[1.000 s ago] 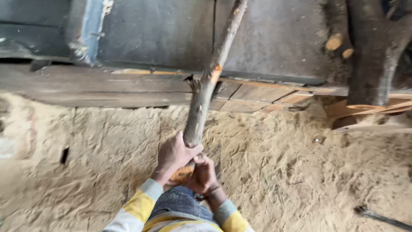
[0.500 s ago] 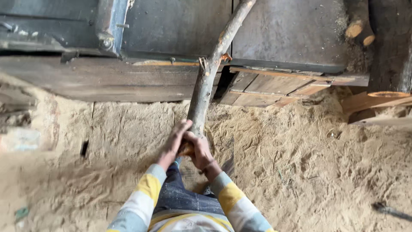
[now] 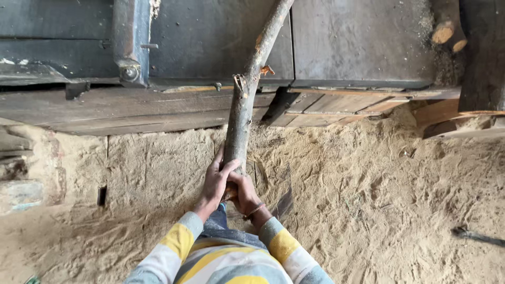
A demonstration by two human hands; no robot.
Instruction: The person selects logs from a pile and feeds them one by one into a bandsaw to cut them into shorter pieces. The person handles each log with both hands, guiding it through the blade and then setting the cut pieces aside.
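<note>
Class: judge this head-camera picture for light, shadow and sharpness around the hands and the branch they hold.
Head view: soft, even daylight, no glare; left hand and right hand grip the branch, all sharp; only a faint shadow on the sawdust; the dark metal panel behind stays dim but readable.

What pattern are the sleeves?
Yellow, white and grey stripes on the sleeves, head view.

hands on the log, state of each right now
left hand: closed on the log, fingers wrapped around its near end
right hand: closed on the same end, just below
</note>
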